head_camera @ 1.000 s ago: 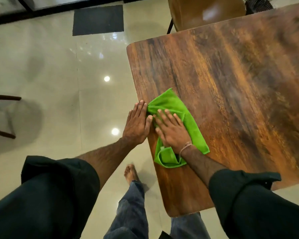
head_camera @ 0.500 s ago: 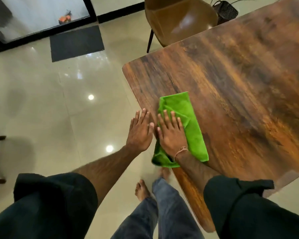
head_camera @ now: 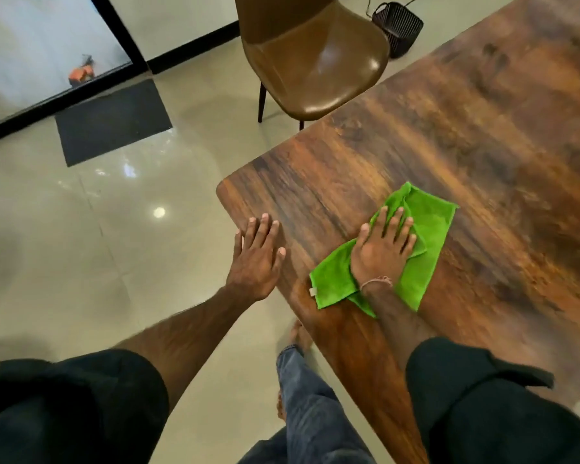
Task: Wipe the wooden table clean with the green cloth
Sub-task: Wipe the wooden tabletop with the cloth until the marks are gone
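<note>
Cloth (head_camera: 426,229): under flat right hand (head_camera: 382,252), long axis lower left to upper right
Left hand (head_camera: 257,259): spread flat on counter (head_camera: 482,145) edge

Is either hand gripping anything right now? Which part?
Nothing is gripped. The right hand presses flat, fingers spread, on the middle of the green cloth; the left hand rests open at the wooden table edge near its corner.
</note>
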